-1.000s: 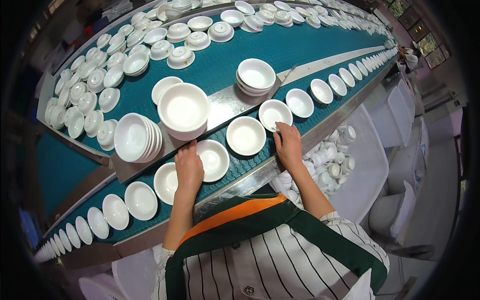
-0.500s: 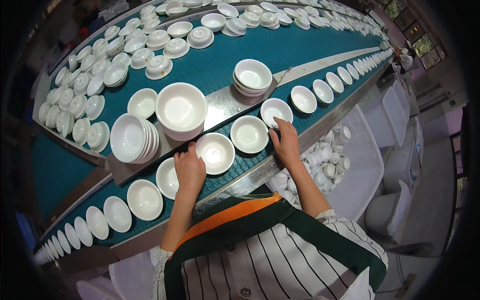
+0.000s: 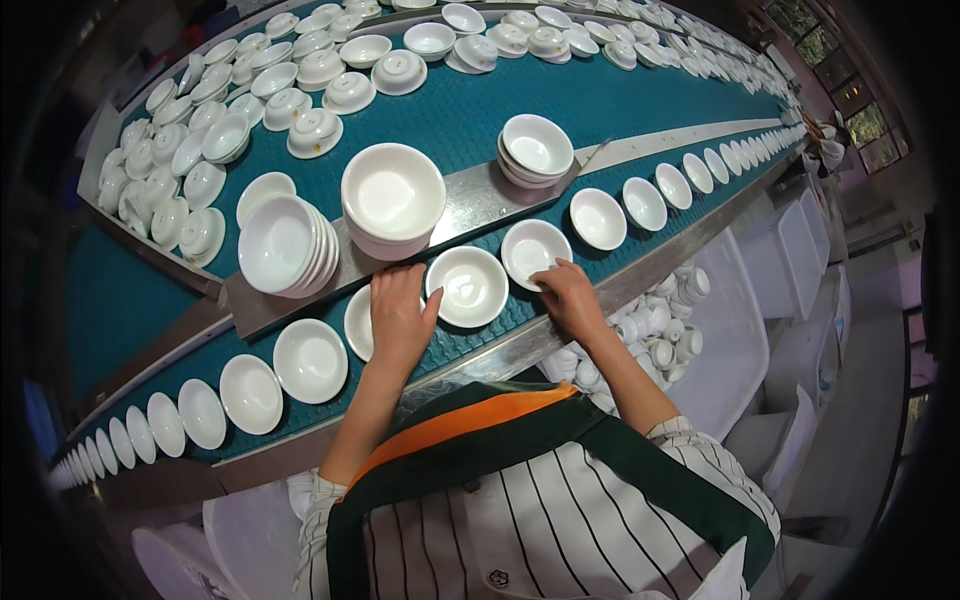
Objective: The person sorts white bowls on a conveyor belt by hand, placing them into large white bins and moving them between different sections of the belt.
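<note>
A row of round white bowls runs diagonally along a narrow green belt in front of me. My left hand (image 3: 402,312) reaches over the belt with fingers extended, partly covering one white bowl (image 3: 358,325). Its thumb lies apart from the fingers, beside the left rim of the neighbouring bowl (image 3: 467,287). Just right of that, my right hand (image 3: 570,300) has its bent fingertips closed at the near right rim of another bowl (image 3: 536,250). That bowl sits upright on the belt.
A metal ledge (image 3: 470,208) behind the row carries a large bowl stack (image 3: 393,190), a tilted stack (image 3: 278,245) and a smaller stack (image 3: 538,145). Beyond, a wide green belt (image 3: 480,105) bears many jumbled bowls. A white bin (image 3: 715,330) holding small white pieces stands at right.
My right hand has passed from one bowl to its neighbour on the left. The left hand keeps its place between the same two bowls, while the whole view has shifted slightly.
</note>
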A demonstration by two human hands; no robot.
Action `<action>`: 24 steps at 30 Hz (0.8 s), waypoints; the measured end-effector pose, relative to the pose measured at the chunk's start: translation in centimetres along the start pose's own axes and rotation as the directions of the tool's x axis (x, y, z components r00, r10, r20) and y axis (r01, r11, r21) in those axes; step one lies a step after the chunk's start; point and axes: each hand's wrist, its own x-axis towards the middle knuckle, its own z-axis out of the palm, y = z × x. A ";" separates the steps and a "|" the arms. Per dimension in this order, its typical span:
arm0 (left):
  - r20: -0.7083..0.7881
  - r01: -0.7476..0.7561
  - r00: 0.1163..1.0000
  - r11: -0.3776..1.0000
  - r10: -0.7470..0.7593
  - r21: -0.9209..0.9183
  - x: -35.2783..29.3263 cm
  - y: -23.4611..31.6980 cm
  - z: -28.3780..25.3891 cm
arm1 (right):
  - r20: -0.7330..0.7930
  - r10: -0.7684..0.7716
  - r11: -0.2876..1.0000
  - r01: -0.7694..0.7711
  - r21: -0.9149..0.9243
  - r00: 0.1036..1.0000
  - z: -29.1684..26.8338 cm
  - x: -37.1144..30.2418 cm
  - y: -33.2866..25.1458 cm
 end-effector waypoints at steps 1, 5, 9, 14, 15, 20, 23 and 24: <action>0.013 -0.012 1.000 1.000 0.011 0.014 0.1 0.2 0.4 | 0.001 0.000 1.000 0.000 0.009 1.000 -0.3 -0.4 0.4; 0.212 0.116 0.965 0.975 -0.157 0.191 0.3 0.4 1.6 | -0.020 0.184 0.969 -0.178 0.170 0.983 -3.0 -0.3 -0.7; 0.041 0.044 0.998 0.980 -0.053 0.192 1.3 1.2 3.2 | -0.289 0.236 0.968 -0.201 0.147 0.928 -3.9 0.4 2.2; -0.002 -0.039 0.999 0.998 0.039 -0.045 3.2 4.6 4.8 | -0.169 0.170 0.976 -0.190 -0.109 0.971 -3.9 0.7 5.7; -0.001 -0.046 0.999 0.996 0.046 -0.079 3.3 4.9 5.5 | -0.228 0.105 0.976 -0.144 -0.163 0.968 -3.7 1.0 5.7; 0.191 0.010 0.981 0.997 -0.025 0.079 4.0 6.7 7.7 | -0.097 0.151 0.982 -0.161 -0.104 0.984 -4.4 1.0 5.6; 0.212 0.099 0.968 0.980 -0.135 0.171 4.4 6.6 8.8 | -0.067 0.143 0.987 -0.148 -0.067 0.987 -4.5 0.9 5.7; 0.207 0.114 0.967 0.977 -0.150 0.178 4.6 6.7 8.8 | -0.006 0.174 0.985 -0.174 -0.004 0.985 -5.0 0.9 5.8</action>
